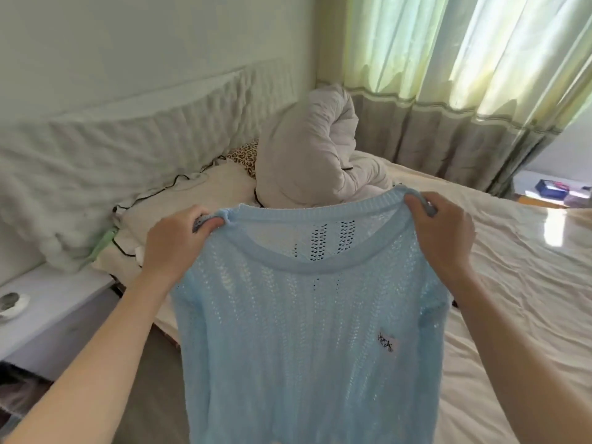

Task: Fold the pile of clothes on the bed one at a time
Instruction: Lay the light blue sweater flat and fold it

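A light blue open-knit sweater (307, 331) hangs upright in front of me, held up by its shoulders above the near edge of the bed (512, 283). My left hand (176, 241) grips the left shoulder beside the neckline. My right hand (442, 232) grips the right shoulder. A small white label with dark marks sits on the sweater's lower right chest. The sleeves hang behind the body, and the hem runs out of view at the bottom. No pile of clothes shows in this view.
A rolled grey-white duvet (317, 152) and a leopard-print pillow (245, 155) lie at the head of the bed, by the padded headboard (128, 139). A black cable (153, 193) crosses the pillow. A white nightstand (41, 315) stands left; curtains (448, 75) hang behind.
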Demonstrator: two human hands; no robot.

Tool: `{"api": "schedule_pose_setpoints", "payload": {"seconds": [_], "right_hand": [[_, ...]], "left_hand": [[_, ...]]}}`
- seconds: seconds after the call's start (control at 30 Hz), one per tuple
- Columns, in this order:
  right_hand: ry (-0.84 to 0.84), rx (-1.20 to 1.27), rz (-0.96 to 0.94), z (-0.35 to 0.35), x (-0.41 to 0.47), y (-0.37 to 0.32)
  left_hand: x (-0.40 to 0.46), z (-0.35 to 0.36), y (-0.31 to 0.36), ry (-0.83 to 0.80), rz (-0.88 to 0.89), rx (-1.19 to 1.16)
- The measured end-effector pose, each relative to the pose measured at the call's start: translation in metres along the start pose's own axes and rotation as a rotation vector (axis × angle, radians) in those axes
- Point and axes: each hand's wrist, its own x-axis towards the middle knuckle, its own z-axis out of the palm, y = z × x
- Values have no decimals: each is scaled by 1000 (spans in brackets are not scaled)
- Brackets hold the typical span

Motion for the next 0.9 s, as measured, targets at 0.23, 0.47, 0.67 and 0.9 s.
{"api": "schedule_pose_setpoints", "payload": {"seconds": [0.23, 0.47, 0.67, 0.9], "right_hand": [[-355, -111, 68, 184, 23, 112], [-457, -131, 168, 311, 26, 189], [-753, -171, 302, 375, -22, 239], [-845, -206, 405, 317, -205, 263]], "left_hand": [[33, 182, -86, -119, -200, 86], [63, 307, -135, -163, -301, 142], [24, 391, -165, -407, -302, 106], [-154, 402, -180, -568, -662, -32]]}}
